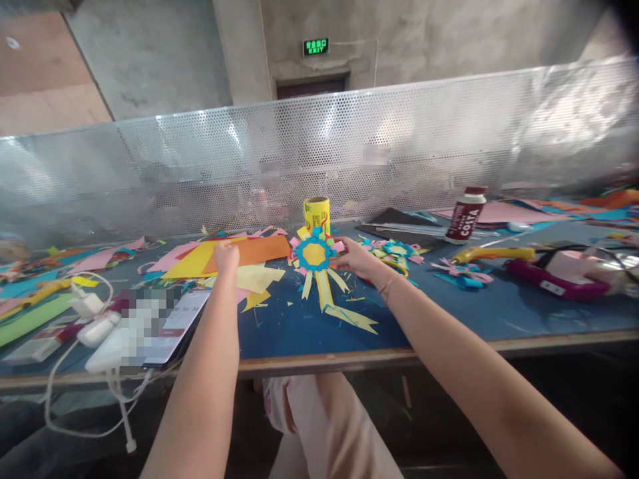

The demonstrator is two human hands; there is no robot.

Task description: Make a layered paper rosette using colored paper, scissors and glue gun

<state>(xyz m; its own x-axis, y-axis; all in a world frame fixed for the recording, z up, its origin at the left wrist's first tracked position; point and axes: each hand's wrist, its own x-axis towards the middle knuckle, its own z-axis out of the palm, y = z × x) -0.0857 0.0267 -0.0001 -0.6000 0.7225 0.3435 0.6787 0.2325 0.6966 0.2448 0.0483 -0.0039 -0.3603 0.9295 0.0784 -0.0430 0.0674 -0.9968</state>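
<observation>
1. Nearest to us, the left forearm [207, 372] rises steeply over the front edge of the blue table [279, 342], while the right forearm [469, 362] slants inward, a thin bracelet [388, 283] at its wrist.
2. Beside the left forearm we note a smartphone [182, 326], its screen lit.
3. Between the forearms, the forked yellow ribbon tails [349, 315] of the paper rosette [314, 256] trail over the table toward us, among small paper scraps.
4. The left hand [227, 255] is loosely curled, knuckles upward, at the yellow and orange paper sheets [262, 253]; we cannot tell whether its fingers pinch one.
5. The right hand [352, 257] reaches in from the side, its thumb and fingers pinching the right edge of the rosette.
6. The rosette itself, a blue ring about a yellow centre, stands tilted between the two hands, its face toward us.
7. Behind the rosette, and partly covered by it, we find an upright yellow cylinder [317, 211], open at the top; its dark interior shows us no contents.
8. Farther right stands a COSTA bottle [466, 216], its maroon cap on; the label hides what it holds.
9. Beyond the table runs a perforated metal screen [424, 126], and above it we see a green exit sign [316, 46].
</observation>
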